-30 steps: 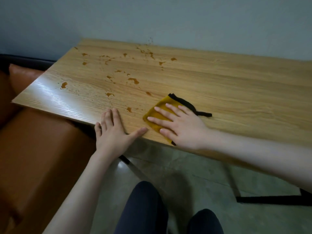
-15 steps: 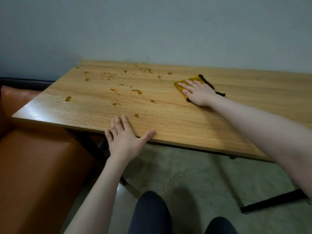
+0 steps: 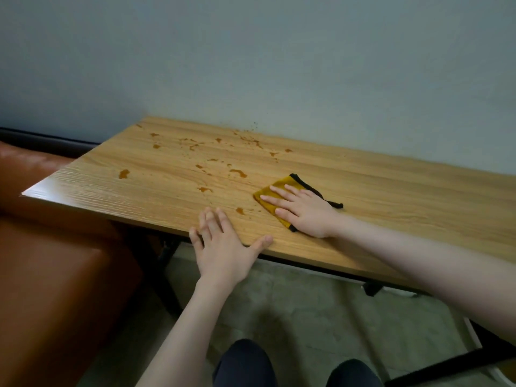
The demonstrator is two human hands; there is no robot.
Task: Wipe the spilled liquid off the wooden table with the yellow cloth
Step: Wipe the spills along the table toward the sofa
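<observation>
Yellow cloth (image 3: 275,194) lies near the wooden table's (image 3: 391,196) front edge, pressed flat under the right hand (image 3: 303,212), fingers straight. Left hand (image 3: 223,247) braces the edge, fingers spread. Wiping underway; brown droplets (image 3: 237,172) to the left call for a leftward sweep.

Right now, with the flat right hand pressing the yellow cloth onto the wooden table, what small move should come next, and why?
Probably slide the yellow cloth with black trim left, toward the left hand. The right hand presses it flat beside the nearest brown drop, still wet, between the two hands. Further drops lie beyond on the wooden table.
</observation>
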